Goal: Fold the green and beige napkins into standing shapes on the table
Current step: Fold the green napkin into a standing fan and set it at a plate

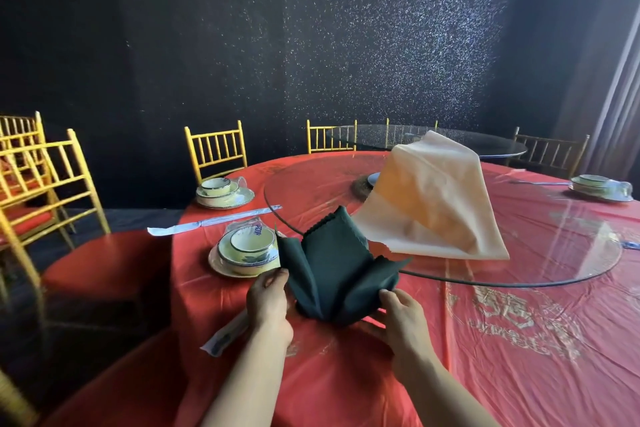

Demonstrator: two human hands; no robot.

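- The green napkin (337,274) stood on the red tablecloth (381,374) near the person's edge of the table, its scalloped flaps fanned upward in three points.
- The left hand (268,302) pinched the napkin's left fold between thumb and curled fingers.
- The right hand (403,315) gripped the lower right fold, with the thumb on top and the fingers tucked under the cloth.
- The beige napkin (433,204) stood as a tall tent on the glass turntable (519,253), just behind the green one, and hid part of the turntable's centre.
- The turntable's rim ran right behind the green napkin, and the napkin's right flap overlapped it.
- A wrapped bowl set (247,250) sat just left of the green napkin, close to the left hand's fingers.
- A paper-sleeved utensil (225,334) lay by the left wrist; another long wrapped one (214,220) lay beyond the bowl set.
- A second bowl set (223,192) sat at the far left place and a third (602,187) at the far right.
- Gold chairs (216,149) ringed the table.
- A red-cushioned seat (104,263) stood close on the left.
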